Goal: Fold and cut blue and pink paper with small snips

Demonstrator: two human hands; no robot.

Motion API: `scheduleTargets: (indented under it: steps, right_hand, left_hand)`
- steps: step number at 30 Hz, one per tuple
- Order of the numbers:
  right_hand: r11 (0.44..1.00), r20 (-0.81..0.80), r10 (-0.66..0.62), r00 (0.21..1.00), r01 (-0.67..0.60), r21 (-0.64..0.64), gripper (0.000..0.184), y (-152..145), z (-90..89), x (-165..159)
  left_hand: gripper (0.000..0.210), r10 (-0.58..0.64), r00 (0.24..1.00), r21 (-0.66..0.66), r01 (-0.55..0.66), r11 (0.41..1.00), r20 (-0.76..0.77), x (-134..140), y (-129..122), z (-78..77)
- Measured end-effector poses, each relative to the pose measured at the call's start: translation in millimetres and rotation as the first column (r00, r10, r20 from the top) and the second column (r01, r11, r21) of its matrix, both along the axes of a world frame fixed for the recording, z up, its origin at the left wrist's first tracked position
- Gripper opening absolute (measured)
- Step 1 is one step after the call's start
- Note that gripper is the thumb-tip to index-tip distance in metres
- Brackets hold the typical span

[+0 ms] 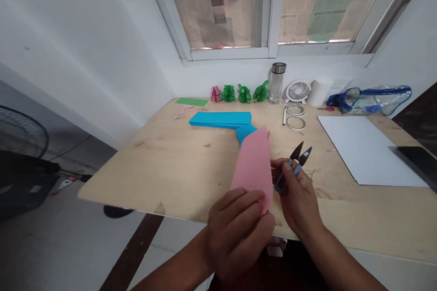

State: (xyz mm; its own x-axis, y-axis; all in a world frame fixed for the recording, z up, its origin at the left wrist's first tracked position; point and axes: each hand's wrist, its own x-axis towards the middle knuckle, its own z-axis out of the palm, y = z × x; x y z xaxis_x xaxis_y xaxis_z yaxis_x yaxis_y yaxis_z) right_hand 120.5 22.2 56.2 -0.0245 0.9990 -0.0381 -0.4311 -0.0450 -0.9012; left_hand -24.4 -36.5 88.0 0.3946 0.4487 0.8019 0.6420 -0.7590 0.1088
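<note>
My left hand (241, 229) is closed on the lower end of a pink sheet of paper (254, 159), which stands up over the front part of the table. In my right hand (300, 195) is a pair of scissors (296, 163), blades apart and pointing up and away, just right of the paper. Its fingers are wrapped round the handles. Behind the pink paper lies a folded blue paper strip (220, 119), with another blue piece (245, 132) partly hidden by the pink sheet.
Green paper shapes (244, 93) and a pink one (215, 94) line the wall beside a glass bottle (276, 82), a small fan (298, 91) and a clear pouch (375, 100). White paper (362, 145) and a phone (418, 163) lie right. A green strip (191, 102) lies far left.
</note>
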Motion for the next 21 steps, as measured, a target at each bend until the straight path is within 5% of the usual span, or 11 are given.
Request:
scheduleTargets:
  steps: [1,2,5,9,21]
  right_hand:
    - [0.999,0.001,-0.016,1.000,0.016,-0.050,0.025,0.6,-5.0,-1.2]
    - [0.995,0.011,-0.027,1.000,0.028,-0.098,0.027,0.4,-10.7,-1.4]
    - [0.979,0.057,-0.040,0.998,0.050,-0.196,0.029,-4.2,-28.7,2.3]
    - [0.970,0.090,-0.055,0.994,0.075,-0.232,0.030,-12.4,-43.7,8.5]
    - [0.940,0.197,0.014,0.980,0.055,-0.338,0.034,-36.2,-40.6,26.7]
  left_hand:
    - [0.016,-0.091,0.996,0.144,0.089,0.985,0.005,2.7,4.7,-13.5]
    - [0.020,-0.109,0.994,0.151,0.105,0.983,0.018,5.6,7.9,-26.6]
    - [0.016,-0.121,0.992,0.018,0.121,0.993,0.033,13.9,7.4,-59.1]
    - [0.015,-0.104,0.990,-0.033,0.107,0.994,0.100,20.3,-2.2,-84.0]
    - [0.015,-0.101,0.987,-0.051,0.108,0.993,0.124,31.9,-2.1,-91.4]
